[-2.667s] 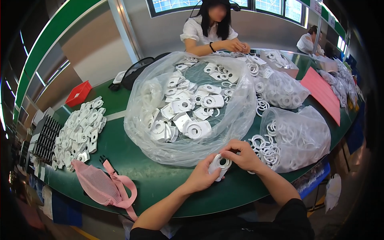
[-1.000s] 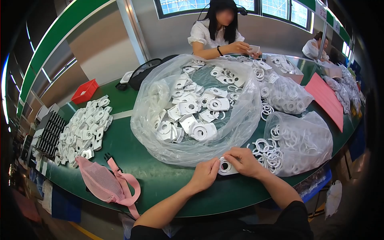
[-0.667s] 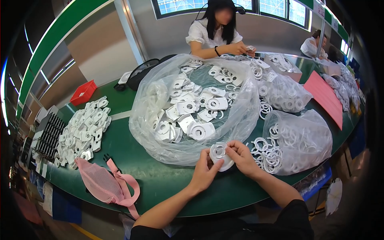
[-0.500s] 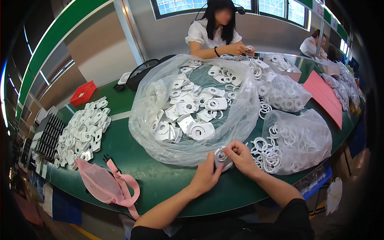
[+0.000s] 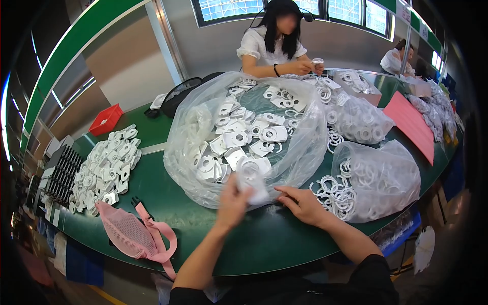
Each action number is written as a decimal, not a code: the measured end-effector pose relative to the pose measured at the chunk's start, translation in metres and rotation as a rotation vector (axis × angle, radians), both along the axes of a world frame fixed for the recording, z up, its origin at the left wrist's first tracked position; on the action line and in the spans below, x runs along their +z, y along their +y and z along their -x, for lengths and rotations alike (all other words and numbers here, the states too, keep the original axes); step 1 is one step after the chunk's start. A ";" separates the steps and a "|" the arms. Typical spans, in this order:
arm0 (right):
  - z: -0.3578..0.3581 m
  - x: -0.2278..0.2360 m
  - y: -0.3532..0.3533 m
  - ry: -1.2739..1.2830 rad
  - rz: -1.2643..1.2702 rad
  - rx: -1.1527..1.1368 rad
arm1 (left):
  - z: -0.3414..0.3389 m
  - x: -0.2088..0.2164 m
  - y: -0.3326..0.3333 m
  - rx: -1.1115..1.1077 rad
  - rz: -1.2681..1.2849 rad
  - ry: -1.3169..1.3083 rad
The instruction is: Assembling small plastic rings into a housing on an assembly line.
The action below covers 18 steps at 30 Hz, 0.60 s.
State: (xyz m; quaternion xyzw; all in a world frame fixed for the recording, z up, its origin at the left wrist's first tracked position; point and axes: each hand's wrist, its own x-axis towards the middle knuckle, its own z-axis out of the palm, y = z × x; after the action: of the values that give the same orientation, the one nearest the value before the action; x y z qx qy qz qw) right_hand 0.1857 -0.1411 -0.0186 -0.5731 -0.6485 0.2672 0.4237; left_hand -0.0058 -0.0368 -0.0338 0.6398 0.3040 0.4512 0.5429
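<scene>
My left hand point(image 5: 233, 204) grips a white plastic plate with a round hole point(image 5: 256, 189), blurred by motion, at the near rim of a big clear plastic bag point(image 5: 188, 178). Inside that bag lie many similar white plates point(image 5: 235, 137). To the right, my right hand point(image 5: 303, 204) is open over the green tabletop, thumb and index finger apart and nothing between them. Beside it, loose white rings point(image 5: 338, 199) spill from the mouth of a second clear bag point(image 5: 386, 178).
A pile of white plates point(image 5: 109, 165) sits at the left, beside a black rack point(image 5: 62, 173). Nearer lie a pink mesh bag point(image 5: 127, 231) and its strap. A red tray point(image 5: 105, 119) stands farther back. Across the table, another person point(image 5: 274, 46) handles a white part.
My hands have come apart. The left one has moved left and up with the white plate toward the big bag, while the right one has let go and opened.
</scene>
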 end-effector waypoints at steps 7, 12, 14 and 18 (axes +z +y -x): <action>0.003 -0.001 -0.002 -0.059 -0.097 0.048 | 0.076 0.081 0.089 0.849 -0.148 -0.970; 0.000 -0.001 -0.003 -0.077 -0.058 0.048 | 0.037 0.042 0.099 0.578 -0.015 -0.384; 0.001 0.001 -0.002 -0.129 -0.079 0.061 | 0.007 0.038 0.100 0.327 -0.109 -0.043; 0.000 -0.008 0.002 -0.132 -0.140 0.068 | -0.066 0.019 0.109 0.100 -0.471 0.393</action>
State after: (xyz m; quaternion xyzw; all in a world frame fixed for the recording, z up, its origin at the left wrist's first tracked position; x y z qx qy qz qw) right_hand 0.1856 -0.1395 -0.0267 -0.5359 -0.7113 0.1971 0.4099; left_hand 0.0607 0.0727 -0.0152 0.8073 0.3211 0.4031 0.2877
